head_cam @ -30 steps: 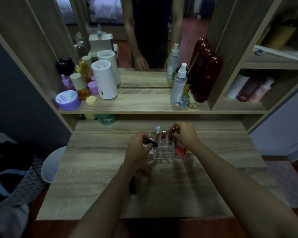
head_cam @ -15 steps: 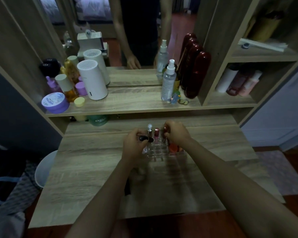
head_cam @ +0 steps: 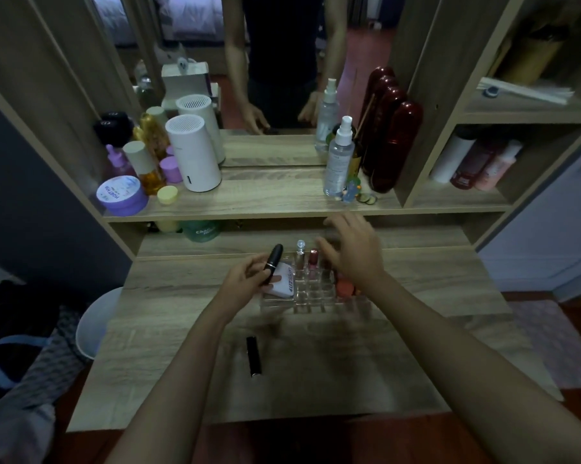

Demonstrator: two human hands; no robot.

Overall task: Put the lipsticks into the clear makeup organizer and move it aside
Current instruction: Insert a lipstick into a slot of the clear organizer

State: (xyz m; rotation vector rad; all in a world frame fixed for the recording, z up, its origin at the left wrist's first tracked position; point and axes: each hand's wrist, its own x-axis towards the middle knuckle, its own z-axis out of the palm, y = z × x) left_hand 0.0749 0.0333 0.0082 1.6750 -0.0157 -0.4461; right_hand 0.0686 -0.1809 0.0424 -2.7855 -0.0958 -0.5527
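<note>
Wooden tabletop (head_cam: pixel 416 329) below a mirror; left hand (head_cam: pixel 245 283) closed on a black lipstick (head_cam: pixel 273 262), tilted up-right, organizer (head_cam: pixel 316 296) just right; right hand (head_cam: pixel 352 252) spread, empty, over it; another lipstick (head_cam: pixel 254 356) lies nearer.

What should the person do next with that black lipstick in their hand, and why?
Probably lower the black lipstick held in the left hand into an empty slot of the clear organizer; the right hand is open, and another lipstick lies on the desk.
</note>
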